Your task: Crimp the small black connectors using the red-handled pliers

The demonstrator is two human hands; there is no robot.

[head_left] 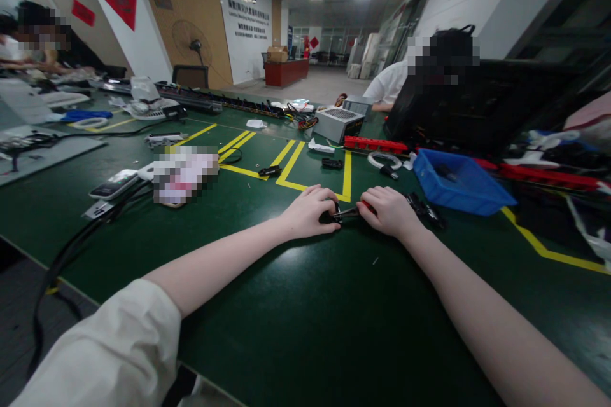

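Note:
My right hand [387, 211] is closed around the red handles of a pair of pliers [352, 212]. The dark metal jaws point left and reach a small black part [329, 217]. That part is pinched between the thumb and fingers of my left hand [311, 212]; its exact kind is too small to make out. Both hands are held just above the green table, close together. Beyond them, two small black pieces lie on the table: one black piece [332, 163] inside a yellow taped outline, another black piece [270, 170] to its left.
A blue tray [470, 194] stands right of my hands, with black parts [426, 210] beside it. Behind are a power supply unit [338, 124], a red strip [375, 144] and a coiled cable [384, 161]. A phone [185, 178] and black cables [90, 219] lie left. A person [394, 82] sits opposite.

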